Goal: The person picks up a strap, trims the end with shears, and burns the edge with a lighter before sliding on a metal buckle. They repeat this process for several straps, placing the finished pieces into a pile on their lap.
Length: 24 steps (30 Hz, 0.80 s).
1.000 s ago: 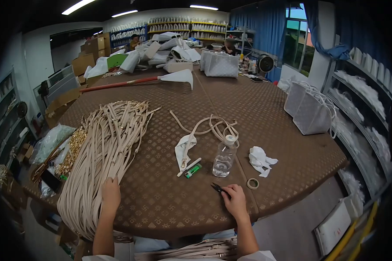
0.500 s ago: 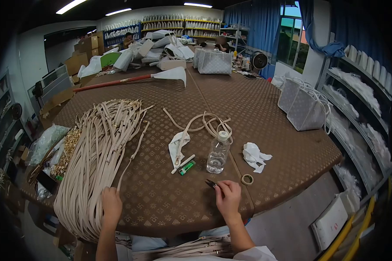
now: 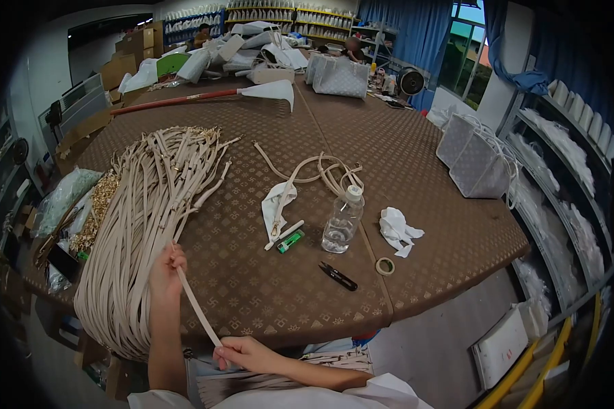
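A beige strap (image 3: 199, 308) runs taut between my two hands. My left hand (image 3: 168, 267) is closed around its upper part, beside the big pile of beige straps (image 3: 133, 204) with gold metal clasps. Lower down, near the table's front edge, my right hand (image 3: 242, 354) pinches the same strap. Black thread snips (image 3: 338, 276) lie on the table to the right, touched by neither hand. More straps (image 3: 341, 363) rest across my lap, partly hidden by my right forearm.
On the brown patterned table (image 3: 273, 300) stand a clear bottle (image 3: 341, 221), a green box cutter (image 3: 290, 241), a tape roll (image 3: 385, 266) and crumpled white cloth (image 3: 397, 230). A red-handled rake (image 3: 184, 101), pale bags (image 3: 338, 76) and two people are farther back. Shelves (image 3: 559, 157) line the right side.
My right hand has let go of the thread snips and moved left and down onto the strap. My left hand has risen slightly, gripping the strap. The view has tilted down a little.
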Each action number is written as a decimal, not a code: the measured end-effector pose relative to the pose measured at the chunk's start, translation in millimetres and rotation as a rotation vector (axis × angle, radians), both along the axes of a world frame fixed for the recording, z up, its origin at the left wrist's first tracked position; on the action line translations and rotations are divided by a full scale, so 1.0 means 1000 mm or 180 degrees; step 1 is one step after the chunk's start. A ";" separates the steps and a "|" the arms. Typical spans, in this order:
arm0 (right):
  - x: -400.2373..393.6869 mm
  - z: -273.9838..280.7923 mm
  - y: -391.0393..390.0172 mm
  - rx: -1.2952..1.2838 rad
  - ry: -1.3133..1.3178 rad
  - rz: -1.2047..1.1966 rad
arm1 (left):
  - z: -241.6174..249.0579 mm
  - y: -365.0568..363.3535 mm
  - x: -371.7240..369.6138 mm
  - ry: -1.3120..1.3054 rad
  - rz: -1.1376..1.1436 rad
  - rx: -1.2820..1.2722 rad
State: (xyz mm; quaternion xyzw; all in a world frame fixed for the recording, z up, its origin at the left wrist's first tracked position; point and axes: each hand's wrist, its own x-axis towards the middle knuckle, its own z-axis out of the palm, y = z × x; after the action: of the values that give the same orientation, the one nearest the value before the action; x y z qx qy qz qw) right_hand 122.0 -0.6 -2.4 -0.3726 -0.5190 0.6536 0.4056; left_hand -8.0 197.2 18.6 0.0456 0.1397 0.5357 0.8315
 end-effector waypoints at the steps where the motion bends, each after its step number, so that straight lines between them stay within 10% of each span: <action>1: 0.000 0.000 -0.003 -0.0008 0.0084 0.0134 | -0.036 0.026 -0.018 0.0353 0.0041 0.0657; 5: 0.009 0.001 0.005 -0.0121 0.0310 -0.0279 | 0.019 -0.064 0.006 0.1954 -0.0209 0.1015; 9: 0.028 0.013 0.028 -0.0385 0.1066 -0.0883 | -0.029 -0.154 0.000 0.3030 -0.1043 0.2009; 24: 0.070 0.038 0.128 -0.0476 0.1466 -0.2119 | -0.016 -0.216 -0.036 0.3527 -0.1624 0.1291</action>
State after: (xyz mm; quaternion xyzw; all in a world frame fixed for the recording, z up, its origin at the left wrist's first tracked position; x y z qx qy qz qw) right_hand 191.5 127.3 36.0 -0.3927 -0.2168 0.5889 0.6723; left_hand -44.1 -18.9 3.0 0.5037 0.4293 0.2338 0.7123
